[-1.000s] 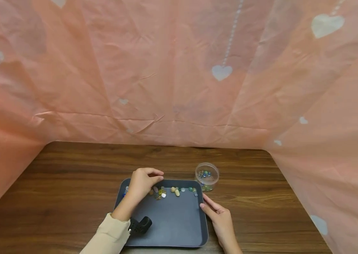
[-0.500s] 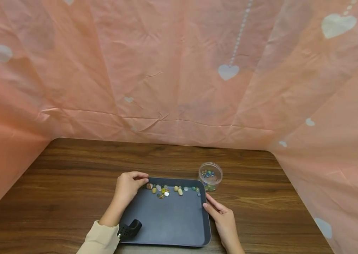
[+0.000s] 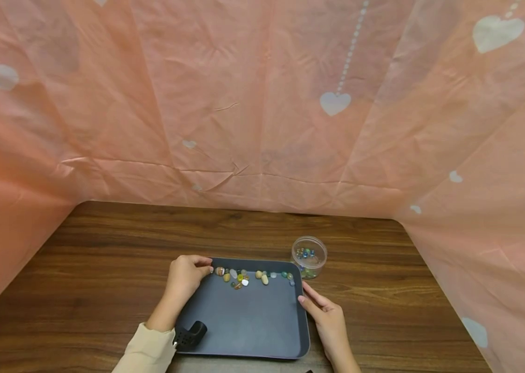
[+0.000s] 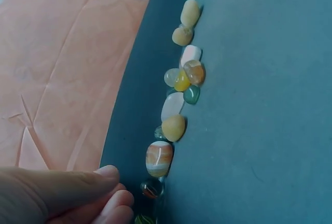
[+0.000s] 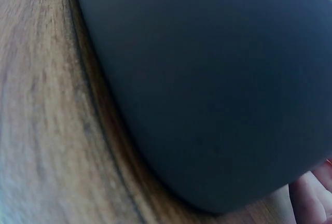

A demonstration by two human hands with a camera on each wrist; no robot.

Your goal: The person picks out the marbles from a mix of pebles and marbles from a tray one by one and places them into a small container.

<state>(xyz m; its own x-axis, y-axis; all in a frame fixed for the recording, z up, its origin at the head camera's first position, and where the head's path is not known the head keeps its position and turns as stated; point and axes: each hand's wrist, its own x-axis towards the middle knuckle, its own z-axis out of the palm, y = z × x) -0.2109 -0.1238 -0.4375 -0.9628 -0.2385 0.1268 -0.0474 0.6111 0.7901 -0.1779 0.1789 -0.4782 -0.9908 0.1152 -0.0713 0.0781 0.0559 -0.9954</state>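
A dark grey rectangular tray (image 3: 244, 316) lies before me with small polished stones and marbles strung along its far wall. My left hand (image 3: 183, 277) is at the tray's far left corner, fingers bent and thumb near them. In the left wrist view its fingertips overlap the inner wall, beside a dark striped marble (image 4: 151, 187) and an orange-white banded stone (image 4: 159, 158). I cannot tell whether they pinch anything. My right hand (image 3: 327, 321) holds the tray's right side, thumb at the rim and fingers outside. The right wrist view is mostly filled by the tray's dark outer wall (image 5: 207, 89).
Just beyond the tray's far right corner stands a clear round plastic jar (image 3: 309, 259) with glass marbles inside. The brown wood-grain table (image 3: 127, 238) ends at a pink curtain (image 3: 262, 103) with white hearts, which rises behind and at both sides.
My left hand has moved left, from above the far wall to the far left corner, uncovering stones along that wall. My right hand stays on the tray's right side. The head view has shifted slightly.
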